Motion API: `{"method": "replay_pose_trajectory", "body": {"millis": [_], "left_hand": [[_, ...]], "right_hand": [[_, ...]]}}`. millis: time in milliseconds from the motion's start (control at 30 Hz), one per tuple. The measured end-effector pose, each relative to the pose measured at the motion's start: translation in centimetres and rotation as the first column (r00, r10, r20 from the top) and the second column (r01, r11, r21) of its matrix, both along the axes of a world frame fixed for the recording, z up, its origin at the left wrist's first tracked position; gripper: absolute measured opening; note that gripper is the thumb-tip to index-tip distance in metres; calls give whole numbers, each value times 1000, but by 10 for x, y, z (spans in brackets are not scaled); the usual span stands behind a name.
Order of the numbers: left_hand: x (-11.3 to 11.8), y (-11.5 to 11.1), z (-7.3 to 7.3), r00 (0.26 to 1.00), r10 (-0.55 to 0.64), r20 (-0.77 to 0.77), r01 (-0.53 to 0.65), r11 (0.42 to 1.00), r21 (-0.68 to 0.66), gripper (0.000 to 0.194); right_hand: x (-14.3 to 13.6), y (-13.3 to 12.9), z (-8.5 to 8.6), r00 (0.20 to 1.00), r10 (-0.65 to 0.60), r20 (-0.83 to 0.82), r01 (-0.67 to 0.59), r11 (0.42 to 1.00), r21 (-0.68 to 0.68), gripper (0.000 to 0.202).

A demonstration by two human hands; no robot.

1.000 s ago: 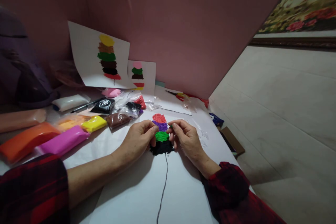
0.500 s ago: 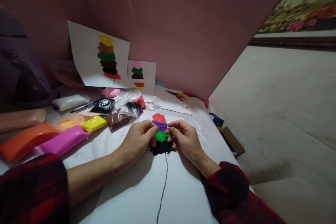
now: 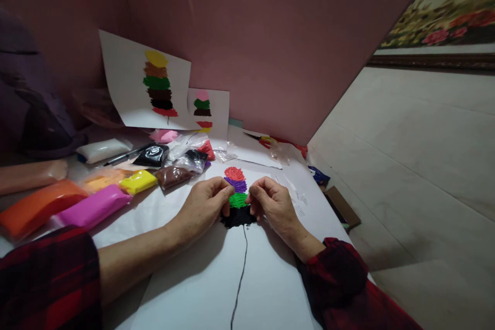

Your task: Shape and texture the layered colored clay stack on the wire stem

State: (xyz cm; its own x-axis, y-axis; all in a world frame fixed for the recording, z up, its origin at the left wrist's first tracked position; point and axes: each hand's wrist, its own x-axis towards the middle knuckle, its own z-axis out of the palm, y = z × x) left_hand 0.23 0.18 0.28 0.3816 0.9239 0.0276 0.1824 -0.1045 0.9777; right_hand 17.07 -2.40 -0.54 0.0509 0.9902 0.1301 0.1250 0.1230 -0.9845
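On a white sheet of paper [image 3: 193, 289] lies a stack of textured bands of colored modeling clay: coral red [image 3: 234, 174], purple [image 3: 237, 185], bright green [image 3: 238, 200] and black [image 3: 238, 217]. A thin dark line [image 3: 243, 263] runs down from the black band. My left hand [image 3: 207, 201] hovers over the left side of the stack, thumb and forefinger pinched. Across from it, my right hand [image 3: 274, 203] is pinched too, at the right side. Anything between the fingertips of either hand is too small to make out.
Clay packets lie to the left, among them orange [image 3: 42, 206], magenta [image 3: 95, 206], yellow [image 3: 138, 182] and brown [image 3: 174, 176]. Two sheets with banded clay pictures [image 3: 116, 72] lean on the pink wall. Scissors [image 3: 265, 141] rest at the back, near the table's right edge.
My right hand's fingertips have shifted slightly to the right, widening the space between the two hands. The left hand has stayed put.
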Motion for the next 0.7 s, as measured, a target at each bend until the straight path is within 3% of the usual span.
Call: {"method": "replay_pose_trajectory", "body": {"millis": [233, 700], "left_hand": [[0, -1, 1, 1000, -6, 4, 6, 1000, -3, 23], [-1, -2, 1, 999, -13, -51, 14, 1000, 20, 24]], "right_hand": [[0, -1, 2, 999, 16, 36, -16, 1000, 10, 32], [-1, 0, 1, 999, -38, -29, 38, 999, -7, 21]]}}
